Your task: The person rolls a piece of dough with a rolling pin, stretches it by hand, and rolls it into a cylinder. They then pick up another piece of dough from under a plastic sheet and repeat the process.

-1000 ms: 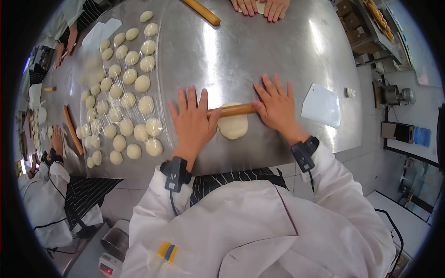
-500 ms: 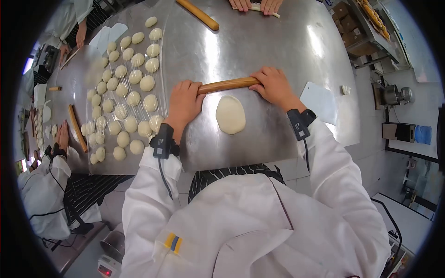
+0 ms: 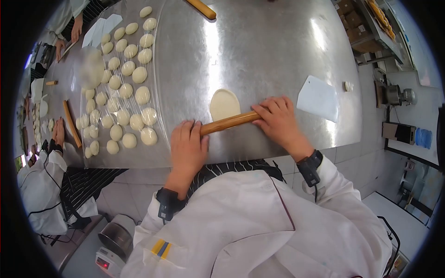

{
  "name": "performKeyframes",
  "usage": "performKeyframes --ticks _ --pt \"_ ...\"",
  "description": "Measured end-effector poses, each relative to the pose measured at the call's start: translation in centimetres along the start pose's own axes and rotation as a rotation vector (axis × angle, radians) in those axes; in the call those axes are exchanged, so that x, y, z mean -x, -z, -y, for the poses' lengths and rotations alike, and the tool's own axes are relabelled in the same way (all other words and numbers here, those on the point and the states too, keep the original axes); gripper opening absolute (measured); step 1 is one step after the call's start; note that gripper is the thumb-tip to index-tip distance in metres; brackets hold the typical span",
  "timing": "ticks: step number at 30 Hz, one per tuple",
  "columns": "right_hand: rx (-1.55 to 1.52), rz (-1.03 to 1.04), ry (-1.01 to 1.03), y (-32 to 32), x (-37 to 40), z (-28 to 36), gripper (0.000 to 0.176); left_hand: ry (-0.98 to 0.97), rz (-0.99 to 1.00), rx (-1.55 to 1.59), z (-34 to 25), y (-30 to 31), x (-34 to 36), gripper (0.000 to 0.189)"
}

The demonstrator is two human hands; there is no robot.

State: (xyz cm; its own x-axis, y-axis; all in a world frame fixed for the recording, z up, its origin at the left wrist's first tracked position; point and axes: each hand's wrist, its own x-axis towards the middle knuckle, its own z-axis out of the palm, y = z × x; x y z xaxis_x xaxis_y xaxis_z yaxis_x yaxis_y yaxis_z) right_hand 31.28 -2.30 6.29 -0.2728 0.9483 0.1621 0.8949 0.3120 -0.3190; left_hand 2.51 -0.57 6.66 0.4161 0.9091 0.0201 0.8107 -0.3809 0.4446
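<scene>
A wooden rolling pin [image 3: 230,123] lies across the near edge of a flattened oval of dough [image 3: 225,104] on the metal table. My left hand [image 3: 188,147] grips the pin's left end, its fingers bent over the wood. At the slightly higher right end, my right hand [image 3: 279,121] holds the pin with curled fingers. The pin hides the nearest strip of the dough. Both wrists carry black strapped devices.
Many dough balls [image 3: 126,91] sit under clear plastic film to the left. A white scraper [image 3: 318,99] lies to the right. Another rolling pin [image 3: 202,8] rests at the far side. Co-workers' hands [image 3: 58,132] and a further pin [image 3: 72,124] are at far left.
Both my hands have drawn the rolling pin toward my body, from beyond the dough onto its near edge. The hands working across the table have left the view.
</scene>
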Motion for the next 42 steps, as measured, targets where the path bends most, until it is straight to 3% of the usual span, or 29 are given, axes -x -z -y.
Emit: performKeyframes --ticks 2,3,5,12,21,22,24,26,30,35,38,42 --pt "0.237 -0.074 -0.093 -0.9 -0.3 0.7 0.048 -0.057 -0.055 -0.221 -0.9 -1.2 -0.2 0.060" --pt "0.235 -0.069 -0.084 -1.2 -0.3 0.6 0.048 -0.047 -0.056 -0.219 -0.9 -1.5 -0.2 0.060" --pt "0.244 -0.071 -0.111 -1.7 -0.7 0.4 0.056 0.001 -0.022 -0.197 -0.5 -2.0 -0.9 0.079" --pt "0.299 -0.010 -0.236 -2.7 -7.4 -1.7 0.061 0.040 -0.015 -0.382 1.1 -1.1 -9.4 0.073" --pt "0.197 -0.197 -0.329 -1.9 -16.3 -6.0 0.052 0.045 -0.293 -0.438 4.7 0.2 -18.3 0.056" --pt "0.028 -0.162 -0.355 -1.1 -16.6 -6.3 0.050 -0.034 -0.310 -0.303 5.1 0.8 -18.4 0.053" --pt "-0.152 -0.110 -0.393 -0.7 -14.2 -6.1 0.048 -0.114 -0.301 -0.171 4.8 0.6 -16.0 0.050" --pt "0.083 -0.053 -0.026 -1.2 -11.3 -5.5 0.039 -0.277 -0.250 -0.291 3.8 0.3 -12.8 0.038" --pt "0.059 -0.028 -0.113 -2.2 -10.2 -5.0 0.036 -0.179 -0.214 -0.137 4.8 -1.0 -12.2 0.033" --pt "0.146 -0.260 -0.105 1.0 -7.8 -1.8 0.035 -0.149 -0.235 -0.034 1.7 3.6 -7.9 0.030" --pt "0.118 -0.209 -0.086 1.1 -3.7 0.3 0.037 -0.133 -0.230 -0.014 0.1 3.0 -2.5 0.029" --pt "0.038 -0.125 -0.111 -0.5 0.1 0.8 0.040 -0.029 -0.146 -0.081 -0.3 -0.1 0.8 0.043"
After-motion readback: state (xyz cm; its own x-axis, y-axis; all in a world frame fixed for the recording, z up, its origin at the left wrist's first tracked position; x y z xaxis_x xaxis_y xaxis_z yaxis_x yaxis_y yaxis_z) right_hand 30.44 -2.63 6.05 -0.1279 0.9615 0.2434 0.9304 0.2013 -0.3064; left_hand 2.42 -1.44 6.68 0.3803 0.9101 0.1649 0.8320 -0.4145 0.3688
